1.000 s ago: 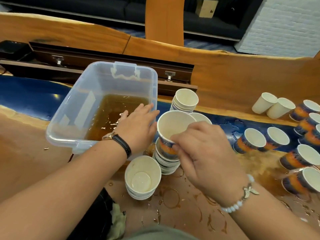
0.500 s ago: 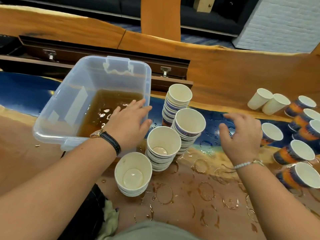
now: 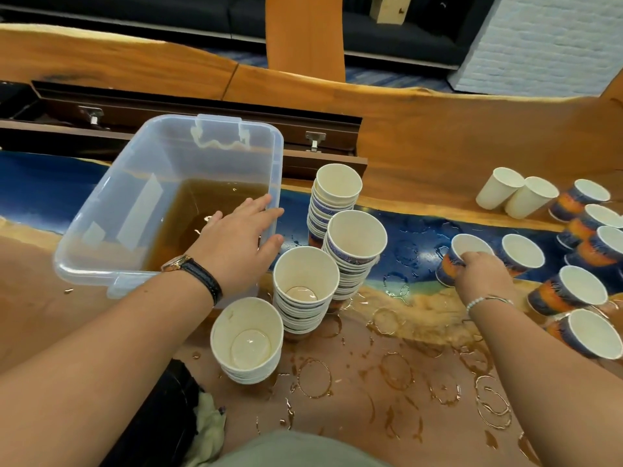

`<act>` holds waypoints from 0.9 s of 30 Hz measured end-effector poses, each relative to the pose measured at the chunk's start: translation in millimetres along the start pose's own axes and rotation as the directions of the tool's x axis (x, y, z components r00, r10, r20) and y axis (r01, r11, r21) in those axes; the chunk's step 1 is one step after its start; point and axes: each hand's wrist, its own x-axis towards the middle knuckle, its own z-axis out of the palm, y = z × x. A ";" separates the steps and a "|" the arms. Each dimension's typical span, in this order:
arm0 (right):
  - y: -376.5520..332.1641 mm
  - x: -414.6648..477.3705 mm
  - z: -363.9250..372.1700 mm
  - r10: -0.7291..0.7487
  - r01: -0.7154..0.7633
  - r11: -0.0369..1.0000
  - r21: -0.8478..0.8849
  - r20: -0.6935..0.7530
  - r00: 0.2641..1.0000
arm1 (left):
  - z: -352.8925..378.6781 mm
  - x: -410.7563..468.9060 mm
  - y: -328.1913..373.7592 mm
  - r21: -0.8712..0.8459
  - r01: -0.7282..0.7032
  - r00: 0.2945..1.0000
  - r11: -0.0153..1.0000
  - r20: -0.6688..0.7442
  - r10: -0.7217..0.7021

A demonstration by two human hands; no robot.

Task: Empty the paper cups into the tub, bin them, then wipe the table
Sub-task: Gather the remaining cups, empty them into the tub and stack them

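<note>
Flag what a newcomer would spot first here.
The clear tub of brown liquid sits at upper left, with the left grip resting open-fingered on its right rim. Beside it, four stacks of empty cups stand in the middle, above wet brown rings. At right, the right grip holds one patterned cup among many loose ones.

One tub (image 3: 168,138); four stacks of cups (image 3: 305,284); two plain white cups (image 3: 499,188); seven single patterned cups (image 3: 569,293)
</note>
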 end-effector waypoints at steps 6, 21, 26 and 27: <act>-34.8 -3.5 -38.9 -0.261 0.280 0.958 0.069 -0.204 0.943 | 0.6 0.3 -1.7 -0.015 -0.012 1.000 1.000 -0.012 0.012; -201.0 -100.1 -177.5 -0.719 0.879 0.470 0.082 -0.543 0.435 | -26.8 -5.2 -14.7 -0.584 -0.234 0.943 0.777 -0.330 0.036; -225.7 -119.2 -158.2 -0.727 0.902 0.376 0.212 -0.536 0.429 | -37.3 -7.4 -26.8 -0.644 -0.241 0.898 0.726 -0.432 -0.085; -226.8 -120.6 -153.0 -0.701 0.888 0.383 0.256 -0.545 0.460 | -37.9 -6.7 -32.2 -0.646 -0.234 0.900 0.727 -0.427 -0.090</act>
